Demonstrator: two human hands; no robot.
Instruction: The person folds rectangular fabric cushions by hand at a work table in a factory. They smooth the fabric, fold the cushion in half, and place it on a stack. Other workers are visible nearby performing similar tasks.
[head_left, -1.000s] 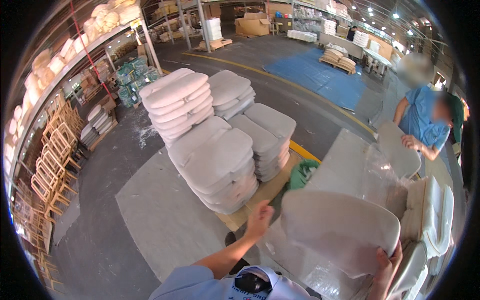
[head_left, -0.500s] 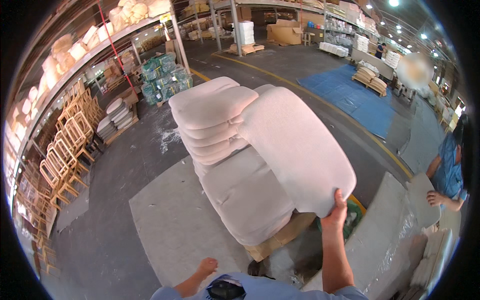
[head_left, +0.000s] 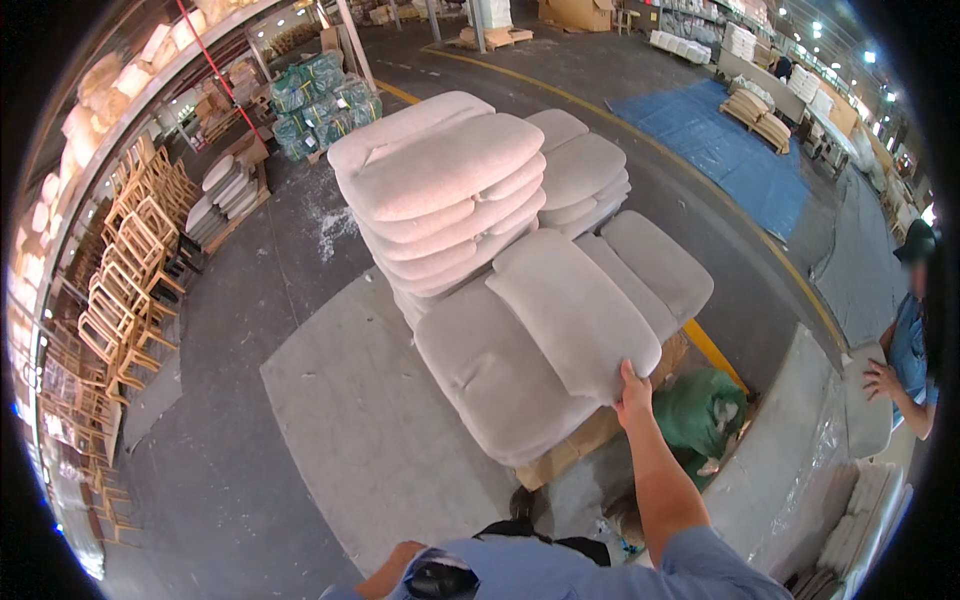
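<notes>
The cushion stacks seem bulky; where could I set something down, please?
Bare room: the grey sheet left of the stacks, and the dark floor between that sheet and the chair frames. Crowded: near the right hand, around the green sack.

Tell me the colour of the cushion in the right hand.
The cushion is pale grey; head view.

From afar I look through left head-worn fisheye, aimed down and forward over wearer's blue shirt (head_left: 570, 575): right hand (head_left: 634, 392) and cushion stacks (head_left: 440, 160) close below lens, grey floor (head_left: 240, 420) reaching well beyond, straight edges bowing toward dark round rim.
</notes>
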